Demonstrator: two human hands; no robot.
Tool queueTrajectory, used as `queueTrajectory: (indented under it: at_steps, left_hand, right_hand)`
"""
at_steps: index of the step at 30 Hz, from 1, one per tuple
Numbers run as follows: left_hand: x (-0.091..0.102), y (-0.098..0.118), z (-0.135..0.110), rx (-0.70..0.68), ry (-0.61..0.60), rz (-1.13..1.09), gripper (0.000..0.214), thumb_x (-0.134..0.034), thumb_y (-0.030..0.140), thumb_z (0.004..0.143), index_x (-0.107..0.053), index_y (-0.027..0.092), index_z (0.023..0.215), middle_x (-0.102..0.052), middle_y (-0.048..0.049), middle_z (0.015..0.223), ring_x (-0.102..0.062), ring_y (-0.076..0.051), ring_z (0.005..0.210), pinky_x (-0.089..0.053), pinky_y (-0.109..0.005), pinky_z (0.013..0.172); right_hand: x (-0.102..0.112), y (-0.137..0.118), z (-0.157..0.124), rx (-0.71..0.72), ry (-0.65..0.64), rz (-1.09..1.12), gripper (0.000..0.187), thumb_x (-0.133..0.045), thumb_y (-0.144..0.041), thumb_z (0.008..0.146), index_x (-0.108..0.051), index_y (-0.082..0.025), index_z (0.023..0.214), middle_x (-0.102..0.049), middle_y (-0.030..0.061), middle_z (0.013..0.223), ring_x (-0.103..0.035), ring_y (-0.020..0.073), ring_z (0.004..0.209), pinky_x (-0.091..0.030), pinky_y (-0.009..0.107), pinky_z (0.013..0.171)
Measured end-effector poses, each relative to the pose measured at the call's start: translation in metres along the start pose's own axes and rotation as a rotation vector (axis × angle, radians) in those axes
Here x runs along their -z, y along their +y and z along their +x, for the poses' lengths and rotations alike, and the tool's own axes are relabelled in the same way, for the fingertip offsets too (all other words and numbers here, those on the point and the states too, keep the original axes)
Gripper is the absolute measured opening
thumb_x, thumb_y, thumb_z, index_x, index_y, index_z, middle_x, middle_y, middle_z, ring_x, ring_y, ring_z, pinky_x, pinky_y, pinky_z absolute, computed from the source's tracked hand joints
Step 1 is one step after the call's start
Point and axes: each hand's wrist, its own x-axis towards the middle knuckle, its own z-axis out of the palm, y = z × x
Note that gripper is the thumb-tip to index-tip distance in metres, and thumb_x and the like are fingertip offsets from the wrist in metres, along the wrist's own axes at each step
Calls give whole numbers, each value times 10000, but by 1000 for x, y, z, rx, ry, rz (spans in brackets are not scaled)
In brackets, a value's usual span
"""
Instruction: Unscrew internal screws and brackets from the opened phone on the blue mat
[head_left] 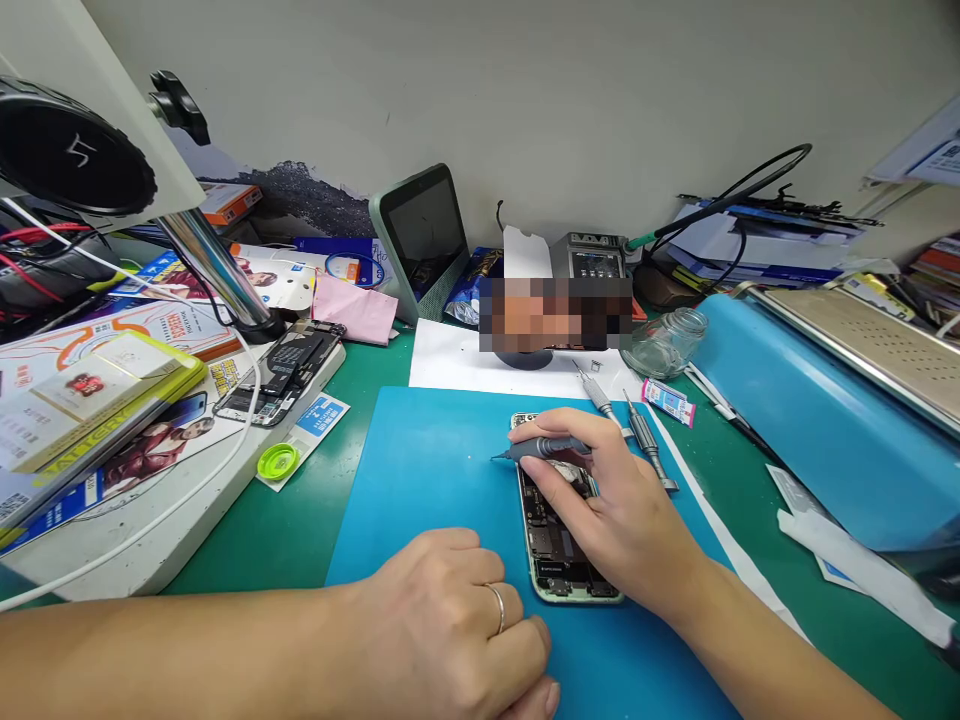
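My right hand (622, 510) pinches a dark grey precision screwdriver (544, 449), its thin tip pointing left over the blue mat (420, 480). Under that hand lies an opened smartphone (545, 530) with bare circuit boards, partly covered by my fingers and palm. A tiny bright speck (469, 457) shows on the mat left of the screwdriver tip; it is too small to name. My left hand (465, 630) rests on the mat at the front with curled fingers, a ring on one. Its palm is hidden. Two more screwdrivers, one silver (596, 393) and one darker (645, 438), lie beyond the phone.
On the left, a white box (172, 530) carries packages and another opened phone (289, 365). A green cap (278, 461) lies beside it. Behind stand a smart display (424, 240) and a glass jar (666, 340). A blue machine (795, 420) fills the right. A white cable (232, 450) hangs left.
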Motion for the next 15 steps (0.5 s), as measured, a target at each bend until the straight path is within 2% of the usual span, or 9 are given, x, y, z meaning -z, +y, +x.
queueTrajectory:
  at_steps: [4, 7, 11, 15]
  left_hand:
    - [1, 0, -1, 23, -10, -18, 246, -607, 240, 958, -650, 173, 726, -544, 9, 574, -452, -155, 510, -275, -359, 480]
    - [1, 1, -1, 93, -8, -70, 263, -556, 210, 958, -637, 177, 709, -547, 6, 564, -449, -155, 500, -275, -363, 492]
    - [2, 1, 1, 270, -1, -210, 252, -495, 210, 975, -668, 180, 794, -594, 4, 606, -503, -157, 518, -325, -354, 542]
    - [5, 1, 5, 462, 19, -359, 187, -515, 223, 970, -683, 189, 895, -609, 24, 650, -547, -139, 568, -363, -301, 592]
  right_hand:
    - [-1, 1, 0, -2, 11, 25, 340, -610, -167, 1030, -493, -286, 1326, -746, 26, 1188, -757, 162, 1098, -630, 278, 929]
    - [0, 2, 1, -15, 28, 68, 364, -621, -162, 1025, -491, -302, 1335, -755, 15, 1176, -756, 162, 1115, -628, 273, 930]
    - [13, -4, -3, -65, 106, 154, 421, -637, -141, 1010, -500, -329, 1360, -752, 2, 1150, -748, 140, 1107, -623, 237, 924]
    - [29, -18, -23, -164, 245, 248, 473, -655, -153, 994, -492, -348, 1393, -771, 5, 1106, -768, 149, 1031, -648, 237, 865]
